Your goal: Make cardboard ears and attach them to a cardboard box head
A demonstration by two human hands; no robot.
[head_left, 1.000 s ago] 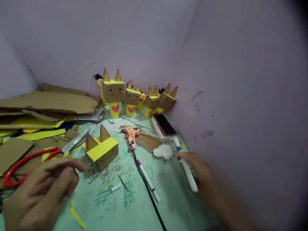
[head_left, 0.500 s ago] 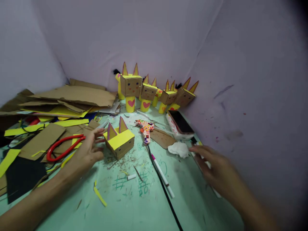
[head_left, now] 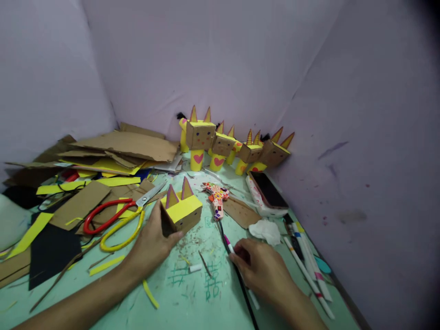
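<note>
My left hand (head_left: 154, 243) grips the left side of a small cardboard box (head_left: 187, 222) with a yellow top and two pointed, purple-edged ears. The thumb lies at its lower front edge; the other fingers are partly hidden behind it. My right hand (head_left: 263, 266) is closed around a white marker (head_left: 229, 245) with a magenta tip, lying along a black cord (head_left: 244, 291). That cord leads to a flower-patterned glue gun (head_left: 217, 201) just beyond the box. A white marker cap (head_left: 195, 268) lies between my hands.
Scissors (head_left: 146, 198) with red and yellow handles lie among paper scraps at left, before stacked cardboard (head_left: 127, 146). Several cardboard animal figures (head_left: 197, 158) stand at the back wall. A phone (head_left: 270, 190), crumpled white tissue (head_left: 265, 231) and several markers (head_left: 309, 275) are at right.
My left hand has moved onto the box and grasped its left side. My right hand has come in from the right and closed on the marker. The view has shifted slightly.
</note>
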